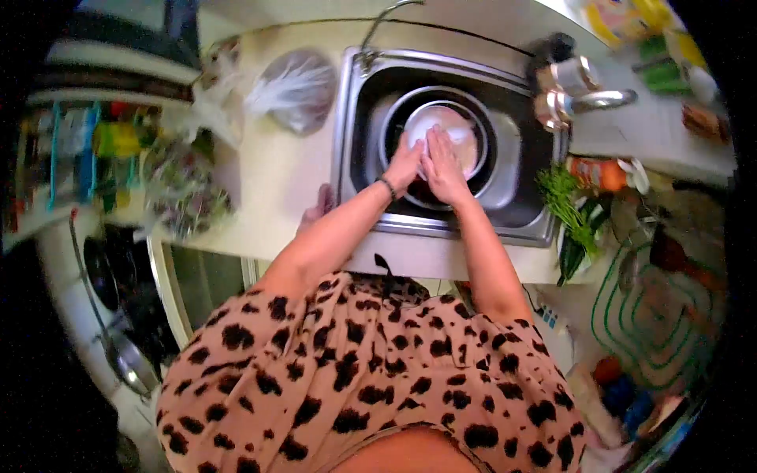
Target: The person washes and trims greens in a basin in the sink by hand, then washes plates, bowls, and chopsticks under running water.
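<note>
Both of my hands are together inside a pale round bowl (465, 130), which sits in a larger round metal basin (385, 134) in the sink (516, 162). My left hand (404, 164) has its fingers closed at the bowl's left side, against something whitish that is blurred and partly hidden. My right hand (443, 164) lies beside it, with fingers stretched out over the whitish contents. The two hands touch or nearly touch. A dark band (385, 188) circles the left wrist.
A knotted clear plastic bag (296, 91) stands on the counter left of the sink. A thin metal spout (374, 31) rises at its back left corner. Shiny metal pieces (576, 91) stand right, above leafy greens (568, 205) and an orange-labelled package (601, 173).
</note>
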`<action>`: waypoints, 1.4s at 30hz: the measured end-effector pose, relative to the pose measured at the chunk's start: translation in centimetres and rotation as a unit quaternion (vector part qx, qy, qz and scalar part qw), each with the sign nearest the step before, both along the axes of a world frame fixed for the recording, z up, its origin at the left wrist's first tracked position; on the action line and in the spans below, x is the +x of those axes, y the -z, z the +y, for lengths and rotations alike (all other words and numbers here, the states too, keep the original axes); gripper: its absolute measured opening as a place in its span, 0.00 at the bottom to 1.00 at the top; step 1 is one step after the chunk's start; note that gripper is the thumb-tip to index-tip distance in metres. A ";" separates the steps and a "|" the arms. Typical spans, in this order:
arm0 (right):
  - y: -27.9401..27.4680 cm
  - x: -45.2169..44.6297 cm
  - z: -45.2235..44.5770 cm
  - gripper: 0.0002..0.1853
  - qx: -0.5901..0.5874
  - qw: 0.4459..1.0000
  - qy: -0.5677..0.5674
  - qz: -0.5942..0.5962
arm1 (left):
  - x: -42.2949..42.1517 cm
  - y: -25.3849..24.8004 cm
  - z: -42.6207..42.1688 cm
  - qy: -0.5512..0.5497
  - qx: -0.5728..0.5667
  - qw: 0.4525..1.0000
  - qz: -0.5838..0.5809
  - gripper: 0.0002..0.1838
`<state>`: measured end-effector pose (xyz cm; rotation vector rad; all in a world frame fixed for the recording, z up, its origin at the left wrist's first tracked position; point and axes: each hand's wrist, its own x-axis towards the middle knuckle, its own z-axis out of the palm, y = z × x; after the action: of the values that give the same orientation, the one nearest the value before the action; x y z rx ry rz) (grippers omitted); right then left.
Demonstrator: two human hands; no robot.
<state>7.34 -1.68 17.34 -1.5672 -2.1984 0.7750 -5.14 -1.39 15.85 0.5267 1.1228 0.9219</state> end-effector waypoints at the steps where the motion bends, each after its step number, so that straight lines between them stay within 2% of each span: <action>1: -1.7 -0.4 -0.5 0.30 -0.017 0.998 -0.060 -0.011 | -0.3 0.1 0.1 0.002 0.010 1.000 0.005 0.24; 2: -1.5 -0.1 -0.8 0.30 0.015 0.991 -0.130 0.020 | -0.9 0.0 0.4 -0.002 0.013 1.000 0.005 0.24; 3: -3.5 0.2 -2.0 0.30 -0.030 0.992 -0.124 -0.016 | -1.4 0.5 0.7 -0.014 0.014 1.000 0.003 0.24; 4: -5.4 0.6 -3.0 0.30 -0.079 0.989 -0.113 -0.051 | -1.7 0.1 0.8 -0.021 0.012 1.000 0.001 0.24; 5: -3.3 2.0 -3.4 0.33 -0.065 0.991 -0.067 -0.100 | -1.8 -0.2 0.7 -0.037 0.005 0.999 -0.002 0.23; 6: -2.0 2.6 -2.8 0.34 -0.078 0.983 -0.024 -0.162 | -1.7 -0.2 0.6 -0.008 0.031 0.999 0.003 0.23; 8: -1.4 1.6 -0.3 0.32 -0.065 0.993 -0.005 -0.100 | -1.0 -2.1 0.3 0.029 0.013 0.999 0.017 0.22; 11: -4.1 -0.6 -1.5 0.29 -0.005 0.990 -0.110 -0.085 | -1.0 -0.2 0.6 0.012 0.053 0.996 0.066 0.22; 12: -5.7 -0.2 -2.9 0.29 -0.053 0.984 -0.138 -0.100 | -1.5 -0.3 0.6 0.015 0.051 0.996 0.067 0.22; 14: -4.2 1.9 -4.0 0.30 -0.121 0.972 -0.087 -0.184 | -2.3 -0.9 1.1 0.018 0.058 0.992 0.106 0.22; 15: -3.4 2.5 -3.2 0.31 -0.119 0.971 -0.036 -0.202 | -2.4 -1.7 0.9 0.043 0.086 0.987 0.132 0.23; 16: -4.4 2.3 -1.6 0.32 -0.153 0.971 -0.014 -0.185 | -2.0 -2.3 0.8 0.044 0.088 0.986 0.131 0.23; 18: -1.5 0.9 -0.1 0.32 -0.069 0.986 -0.027 -0.150 | -1.4 -3.2 0.9 0.082 0.078 0.972 0.204 0.25; 20: -3.8 -0.8 -1.3 0.31 -0.049 0.989 -0.108 -0.088 | -1.9 -2.9 1.5 0.071 0.092 0.972 0.207 0.26; 21: -4.4 -0.5 -2.9 0.34 -0.034 0.990 -0.128 -0.037 | -2.8 -2.7 2.0 0.089 0.111 0.962 0.234 0.25; 22: -3.9 0.2 -3.0 0.34 -0.035 0.991 -0.123 -0.037 | -3.2 -2.2 2.3 0.107 0.131 0.951 0.259 0.25; 24: -2.1 2.1 -3.0 0.31 -0.140 0.982 -0.016 -0.128 | -2.6 -1.7 1.9 0.092 0.159 0.952 0.246 0.24; 25: -1.3 2.2 -1.8 0.31 -0.143 0.983 0.032 -0.109 | -2.1 -1.8 1.5 0.141 0.171 0.926 0.307 0.24; 26: -0.5 1.7 -0.6 0.29 -0.117 0.985 0.030 -0.123 | -1.5 -1.9 1.6 0.185 0.186 0.893 0.366 0.25; 27: -0.7 0.9 -0.1 0.29 -0.088 0.995 0.034 -0.025 | -0.9 -3.2 1.8 0.198 0.168 0.861 0.437 0.28; 28: -1.1 0.4 0.0 0.28 -0.062 0.994 0.039 0.077 | -0.9 -5.6 2.7 0.201 0.172 0.859 0.438 0.28; 29: -1.3 0.6 -0.1 0.27 -0.009 0.996 0.048 0.073 | -0.9 -8.4 3.1 0.258 0.192 0.793 0.518 0.29; 30: -2.1 1.2 -0.3 0.23 -0.012 0.997 0.063 0.044 | -0.9 -9.8 3.2 0.310 0.212 0.716 0.589 0.29; 31: -1.7 2.1 -0.9 0.20 -0.019 0.994 0.098 0.034 | -0.9 -9.2 3.3 0.290 0.276 0.647 0.649 0.31; 34: 2.4 6.3 -1.6 0.13 -0.050 0.980 0.179 0.064 | -1.7 -8.7 4.1 0.299 0.275 0.631 0.661 0.30; 35: 3.1 7.8 -1.0 0.12 0.019 0.976 0.194 0.100 | -1.9 -10.0 4.2 0.283 0.249 0.673 0.637 0.27; 36: 0.3 8.6 0.3 0.13 -0.103 0.927 0.277 0.232 | -2.3 -9.1 4.4 0.280 0.250 0.673 0.638 0.27; 37: -0.2 9.4 1.7 0.13 -0.051 0.885 0.369 0.279 | -2.9 -7.0 4.6 0.194 0.254 0.768 0.555 0.26; 38: -1.1 11.6 3.5 0.14 -0.110 0.825 0.391 0.393 | -3.2 -5.0 4.7 0.103 0.253 0.845 0.459 0.24; 39: -3.2 12.0 5.4 0.16 -0.127 0.675 0.434 0.583 | -3.1 -3.8 4.6 0.074 0.245 0.886 0.387 0.21; 40: -5.1 13.4 7.4 0.21 -0.185 0.616 0.393 0.657 | -2.5 -3.2 4.3 0.073 0.247 0.885 0.387 0.21; 41: -6.3 14.0 9.1 0.20 -0.176 0.592 0.390 0.683 | -1.5 -2.6 4.2 0.021 0.094 0.976 0.193 0.20; 42: -7.8 14.2 10.4 0.14 -0.167 0.564 0.365 0.721 | -0.6 -1.9 3.9 -0.030 -0.068 0.997 -0.015 0.19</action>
<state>21.52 8.76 25.10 -0.9607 -0.1579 1.4021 -5.69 2.52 17.78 0.3685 1.1710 0.8941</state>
